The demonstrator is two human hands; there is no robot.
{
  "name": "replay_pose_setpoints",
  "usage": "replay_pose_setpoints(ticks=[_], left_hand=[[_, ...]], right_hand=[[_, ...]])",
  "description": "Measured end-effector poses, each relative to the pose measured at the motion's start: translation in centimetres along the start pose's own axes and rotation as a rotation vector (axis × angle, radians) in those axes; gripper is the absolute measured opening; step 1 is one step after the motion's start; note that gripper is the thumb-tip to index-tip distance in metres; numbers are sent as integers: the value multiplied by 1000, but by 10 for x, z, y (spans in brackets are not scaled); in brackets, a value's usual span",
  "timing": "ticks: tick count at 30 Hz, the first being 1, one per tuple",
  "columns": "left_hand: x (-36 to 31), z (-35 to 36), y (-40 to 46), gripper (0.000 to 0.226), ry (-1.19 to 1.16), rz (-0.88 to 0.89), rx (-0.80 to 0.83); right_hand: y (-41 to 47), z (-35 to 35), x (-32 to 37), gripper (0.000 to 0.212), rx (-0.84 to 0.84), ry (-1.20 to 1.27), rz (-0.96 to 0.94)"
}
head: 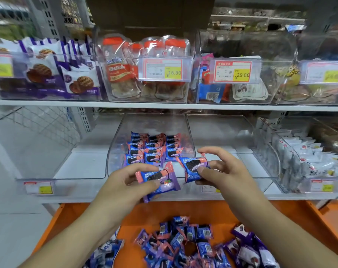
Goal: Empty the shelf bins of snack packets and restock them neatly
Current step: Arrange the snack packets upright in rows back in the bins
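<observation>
Snack packets, blue-and-pink wrappers picturing a dark sandwich cookie. Left hand point(131, 178) pinches one packet point(158, 180) at frame centre; right hand point(220, 169) grips another point(193, 168). More stand in rows in the clear bin point(116, 144) behind.

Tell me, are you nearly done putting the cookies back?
Not yet. Neat rows of packets already sit at the back of the clear bin. The left hand and right hand each hold one more. A big pile still waits on the orange tray.

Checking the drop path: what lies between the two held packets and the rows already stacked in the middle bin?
Head view: only bare clear bin floor separates the left hand's packet and right hand's packet from the stacked rows.
</observation>
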State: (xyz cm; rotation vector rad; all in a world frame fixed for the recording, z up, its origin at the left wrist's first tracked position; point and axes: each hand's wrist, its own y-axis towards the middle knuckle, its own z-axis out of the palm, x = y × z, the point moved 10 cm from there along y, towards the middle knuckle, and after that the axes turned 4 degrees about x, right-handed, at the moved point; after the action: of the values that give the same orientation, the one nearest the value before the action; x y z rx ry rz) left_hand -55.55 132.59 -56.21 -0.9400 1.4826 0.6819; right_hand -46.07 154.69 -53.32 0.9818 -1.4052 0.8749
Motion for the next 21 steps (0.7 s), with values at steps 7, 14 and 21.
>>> replay_pose_setpoints(ticks=[7,14,21], left_hand=[[-25,11,79,25,309,172,-57],[0,56,175,24,793,246,21],[18,74,203,18,959,282,56]], right_hand=[[22,-29,-7,34,-92,-8,19],[35,-45,-17,34,-118,-70,23],[43,-55,-23,33,-111,-94,26]])
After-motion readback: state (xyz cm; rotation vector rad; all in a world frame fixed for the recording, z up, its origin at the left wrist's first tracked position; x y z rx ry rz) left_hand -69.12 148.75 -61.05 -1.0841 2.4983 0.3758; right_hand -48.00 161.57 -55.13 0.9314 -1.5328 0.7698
